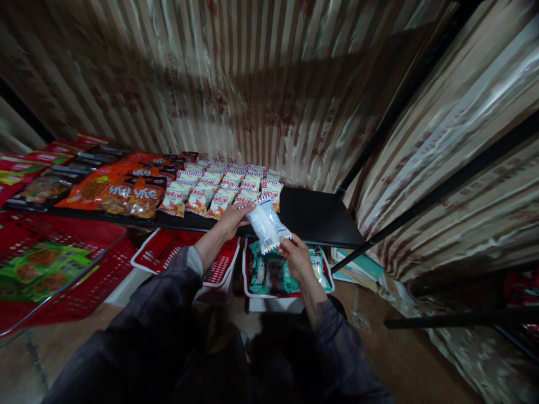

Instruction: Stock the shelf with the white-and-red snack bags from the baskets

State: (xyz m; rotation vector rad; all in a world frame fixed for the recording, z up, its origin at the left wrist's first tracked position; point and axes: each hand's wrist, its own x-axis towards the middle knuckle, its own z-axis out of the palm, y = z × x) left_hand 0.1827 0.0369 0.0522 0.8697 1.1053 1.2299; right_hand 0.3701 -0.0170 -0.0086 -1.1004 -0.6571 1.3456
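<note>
A white snack packet (266,222) with striped crimped ends is held between my two hands, its printed back facing up. My left hand (232,220) pinches its upper left end, and my right hand (296,255) grips the lower right corner. Just behind it, rows of similar white snack packets (224,200) lie on the black shelf (322,216), fronts up. Below the held packet stands a red basket with a white rim (246,280), holding several teal snack packets (275,274).
Left along the shelf lie orange snack bags (126,193) and red-and-black bags (46,182). A red basket (138,255) sits under the shelf; another red basket (105,235) with green packets (46,269) is at far left. Black posts (391,120) slant on the right before striped curtains (252,73).
</note>
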